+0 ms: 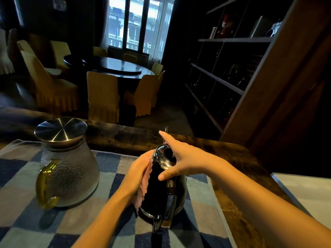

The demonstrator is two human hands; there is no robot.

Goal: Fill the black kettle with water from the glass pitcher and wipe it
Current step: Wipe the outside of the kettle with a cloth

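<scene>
The black kettle [157, 192] stands upright on a blue checkered towel [100, 219], its shiny lid [163, 156] on top and its handle facing me. My left hand [138, 172] presses a pink cloth [143, 187] flat against the kettle's left side. My right hand [180, 158] rests over the lid with the index finger stretched out and the thumb at the top of the handle. To the left stands the glass pitcher [69, 169], with a steel lid and a yellow-green handle; neither hand touches it.
The towel covers a dark stone counter [232, 158] whose far edge runs just behind the kettle. A pale surface [308, 192] lies at the right. Beyond are a round dining table [114, 67] with yellow-covered chairs and a dark shelf unit [232, 59].
</scene>
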